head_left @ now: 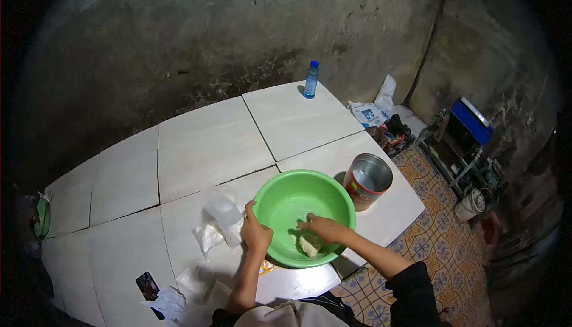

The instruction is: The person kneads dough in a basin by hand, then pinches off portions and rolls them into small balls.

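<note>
A green plastic basin (pixel 304 185) stands on the white tiled table in front of me. My left hand (pixel 256 233) is closed on its left rim, thumb up along the edge. My right hand (pixel 322 228) reaches into the basin over the right side, its fingers stretched apart toward the bottom. Just below that hand lies a pale lump of dough (pixel 310 246); whether the palm touches it I cannot tell. Left of the basin sits a clear plastic bag with white powder (pixel 208 236), close to my left wrist.
An open metal can (pixel 366 182) stands right of the basin. A blue-capped bottle (pixel 311 80) is at the far corner of the table. A phone (pixel 148 286) and crumpled plastic (pixel 168 304) lie at the front left. Beyond the table's right edge is patterned tile floor (pixel 429 225) with a bucket (pixel 471 205).
</note>
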`<state>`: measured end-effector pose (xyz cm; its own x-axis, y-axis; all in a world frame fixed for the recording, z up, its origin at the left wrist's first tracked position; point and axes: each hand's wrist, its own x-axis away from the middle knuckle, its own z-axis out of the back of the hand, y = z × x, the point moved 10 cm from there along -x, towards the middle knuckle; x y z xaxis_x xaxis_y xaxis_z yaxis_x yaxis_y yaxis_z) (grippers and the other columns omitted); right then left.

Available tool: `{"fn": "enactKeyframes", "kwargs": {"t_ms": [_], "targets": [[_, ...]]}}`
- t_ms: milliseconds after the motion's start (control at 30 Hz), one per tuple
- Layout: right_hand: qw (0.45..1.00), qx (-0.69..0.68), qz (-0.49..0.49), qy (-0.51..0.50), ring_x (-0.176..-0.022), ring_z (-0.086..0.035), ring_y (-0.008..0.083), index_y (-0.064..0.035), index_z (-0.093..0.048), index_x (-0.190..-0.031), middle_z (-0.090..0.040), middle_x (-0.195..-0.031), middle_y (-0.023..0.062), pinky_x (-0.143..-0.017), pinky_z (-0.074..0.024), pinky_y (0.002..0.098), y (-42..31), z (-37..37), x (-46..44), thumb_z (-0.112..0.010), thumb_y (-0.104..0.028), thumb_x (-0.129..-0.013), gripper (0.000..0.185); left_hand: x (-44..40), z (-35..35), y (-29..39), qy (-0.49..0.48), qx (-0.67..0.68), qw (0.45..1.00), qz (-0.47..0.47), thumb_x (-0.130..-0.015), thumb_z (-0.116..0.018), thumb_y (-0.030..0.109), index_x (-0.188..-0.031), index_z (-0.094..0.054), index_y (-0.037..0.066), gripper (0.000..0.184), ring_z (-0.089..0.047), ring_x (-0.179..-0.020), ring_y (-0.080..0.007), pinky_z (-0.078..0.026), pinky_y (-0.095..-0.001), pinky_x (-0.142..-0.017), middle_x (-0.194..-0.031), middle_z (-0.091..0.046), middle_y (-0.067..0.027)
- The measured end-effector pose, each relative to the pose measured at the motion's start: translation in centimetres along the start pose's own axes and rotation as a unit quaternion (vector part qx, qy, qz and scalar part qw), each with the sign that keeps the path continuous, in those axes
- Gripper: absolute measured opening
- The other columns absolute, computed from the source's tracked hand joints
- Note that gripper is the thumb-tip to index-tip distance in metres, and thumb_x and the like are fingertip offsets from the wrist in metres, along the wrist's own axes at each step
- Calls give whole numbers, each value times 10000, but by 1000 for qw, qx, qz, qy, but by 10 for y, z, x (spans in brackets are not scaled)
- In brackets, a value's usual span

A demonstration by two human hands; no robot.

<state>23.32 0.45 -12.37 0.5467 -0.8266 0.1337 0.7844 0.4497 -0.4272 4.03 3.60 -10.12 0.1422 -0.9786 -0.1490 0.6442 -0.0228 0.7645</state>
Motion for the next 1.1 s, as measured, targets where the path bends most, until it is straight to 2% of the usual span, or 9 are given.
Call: {"fn": "enactKeyframes", "kwargs": {"t_ms": [33, 67, 267, 633, 733, 800, 867, 933, 1100], "targets": [[998, 40, 14, 51, -783, -651, 374, -170, -661, -1080, -600, -1025, 180, -667, -523, 483, -8, -4, 4, -516, -155, -867, 258, 1, 1, 2, -7, -7, 1000, 11, -641, -570, -99, -1275, -350, 142, 714, -595, -847, -471, -458, -525, -695, -984, -614, -256], [993, 95, -18, -72, -755, -654, 377, -117, -662, -1032, -648, -910, 188, -648, -527, 457, 3, -34, 0, -527, -170, -854, 230, 1, 0, 2, -14, -14, 1000, 22, -643, -571, -98, -1273, -352, 140, 708, -595, -852, -471, -459, -525, -698, -996, -613, -257], [995, 21, 5, 96, -710, -648, 398, -28, -649, -860, -639, -750, 214, -624, -524, 469, -27, -30, -27, -654, -124, -685, 200, 0, -1, -2, -1, -5, 1000, 17, -643, -562, -104, -1263, -361, 126, 691, -586, -887, -481, -472, -518, -732, -1022, -603, -264], [940, -145, -243, 188, -842, -662, 375, 37, -610, -972, -655, -894, 260, -728, -525, 439, 45, -34, -49, -724, -202, -730, 359, 1, -3, -1, 8, -11, 1000, -7, -682, -633, -51, -1276, -340, 95, 678, -573, -965, -457, -460, -508, -783, -1038, -597, -254], [966, -205, -29, -154, -975, -633, 302, 35, -582, -1106, -649, -1008, 245, -831, -493, 391, -15, -43, -35, -638, -138, -779, 374, 3, 0, 1, 9, -11, 1000, -2, -680, -634, -50, -1279, -332, 100, 687, -574, -956, -456, -463, -508, -778, -1023, -597, -251], [970, -201, 117, -75, -934, -653, 296, -18, -615, -1164, -675, -981, 208, -784, -510, 385, -12, -31, -21, -667, -168, -769, 425, 1, -1, 0, -8, -15, 1000, 15, -677, -637, -47, -1283, -326, 112, 700, -574, -948, -457, -464, -510, -775, -1016, -595, -249], [968, -88, -173, -162, -870, -670, 280, -78, -640, -1185, -694, -942, 186, -742, -521, 375, 4, 3, 2, -714, -167, -737, 463, 1, -2, 0, -17, -39, 999, 16, -669, -641, -44, -1280, -323, 113, 707, -576, -930, -459, -466, -509, -767, -989, -601, -245], [974, -14, -216, -65, -816, -681, 278, -76, -660, -1143, -706, -871, 150, -716, -529, 381, 6, 31, 10, -740, -140, -720, 436, 4, 0, 7, -30, -54, 998, 8, -703, -638, -35, -1286, -336, 82, 667, -565, -963, -455, -468, -504, -786, -1071, -570, -256], [993, -90, 50, 50, -1052, -608, 350, -144, -605, -1248, -589, -1210, 206, -894, -488, 412, -16, 13, 1, -702, -77, -697, 563, 16, 17, 35, 50, -72, 988, -131, -806, -614, 24, -1205, -503, 9, 415, -496, -1140, -437, -416, -467, -962, -1232, -460, -238]]}}
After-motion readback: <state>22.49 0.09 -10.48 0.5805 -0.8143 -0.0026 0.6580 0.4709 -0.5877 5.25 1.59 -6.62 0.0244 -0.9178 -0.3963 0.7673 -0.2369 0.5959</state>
